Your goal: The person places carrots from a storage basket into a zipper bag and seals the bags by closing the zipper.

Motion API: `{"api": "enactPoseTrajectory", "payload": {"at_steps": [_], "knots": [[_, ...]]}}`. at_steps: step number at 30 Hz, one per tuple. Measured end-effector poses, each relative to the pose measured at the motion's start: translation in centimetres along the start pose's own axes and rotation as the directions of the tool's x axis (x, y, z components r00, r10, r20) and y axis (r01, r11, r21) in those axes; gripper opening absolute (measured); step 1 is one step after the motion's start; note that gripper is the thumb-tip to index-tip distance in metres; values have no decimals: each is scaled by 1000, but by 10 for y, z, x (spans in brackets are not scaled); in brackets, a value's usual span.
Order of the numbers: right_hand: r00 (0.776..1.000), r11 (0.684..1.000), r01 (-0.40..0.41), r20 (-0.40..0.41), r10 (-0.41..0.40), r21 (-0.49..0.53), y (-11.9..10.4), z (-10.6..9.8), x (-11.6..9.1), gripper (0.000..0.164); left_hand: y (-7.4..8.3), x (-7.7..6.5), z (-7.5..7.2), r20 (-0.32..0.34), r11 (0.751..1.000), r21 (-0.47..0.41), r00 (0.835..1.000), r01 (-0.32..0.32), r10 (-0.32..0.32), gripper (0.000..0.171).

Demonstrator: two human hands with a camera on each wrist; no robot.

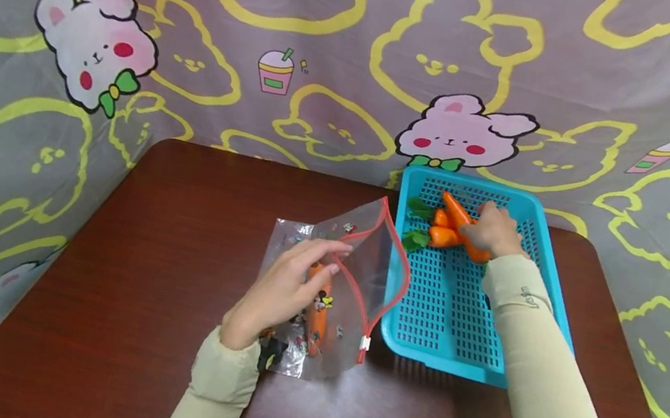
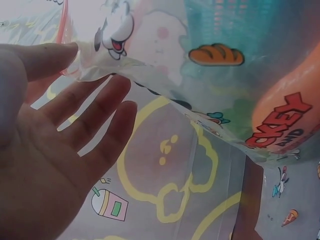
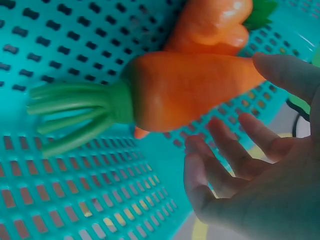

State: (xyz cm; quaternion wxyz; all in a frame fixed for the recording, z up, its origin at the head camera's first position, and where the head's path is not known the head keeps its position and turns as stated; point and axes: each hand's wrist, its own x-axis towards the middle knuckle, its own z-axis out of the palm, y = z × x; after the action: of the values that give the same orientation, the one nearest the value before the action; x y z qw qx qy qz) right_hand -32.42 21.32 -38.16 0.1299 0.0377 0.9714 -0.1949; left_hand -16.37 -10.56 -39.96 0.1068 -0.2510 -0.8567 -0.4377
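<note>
In the head view I cannot read the small lettering (image 1: 531,297) on the right sleeve (image 1: 532,353); it and the left sleeve (image 1: 218,384) run off the bottom edge. The right hand (image 1: 496,231) hides part of a carrot (image 1: 476,252). The left wrist view cuts off the bagged carrot (image 2: 295,85) rightward, the left hand (image 2: 52,157) leftward.
</note>
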Motion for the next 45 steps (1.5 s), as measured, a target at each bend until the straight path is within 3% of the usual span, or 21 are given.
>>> {"api": "enactPoseTrajectory", "payload": {"at_steps": [18,37,45], "knots": [[999,999,-33,-10,32,-34,9,13,14,53,2,0,2,11,1000,12,1000,12,-12,34],[1000,999,-21,-10,21,-32,8,22,10,44,0,-3,1,28,1000,5,999,20,-21,34],[999,998,-38,-17,37,-47,6,22,10,42,0,-3,1,11,1000,26,1000,-8,8,34]]}}
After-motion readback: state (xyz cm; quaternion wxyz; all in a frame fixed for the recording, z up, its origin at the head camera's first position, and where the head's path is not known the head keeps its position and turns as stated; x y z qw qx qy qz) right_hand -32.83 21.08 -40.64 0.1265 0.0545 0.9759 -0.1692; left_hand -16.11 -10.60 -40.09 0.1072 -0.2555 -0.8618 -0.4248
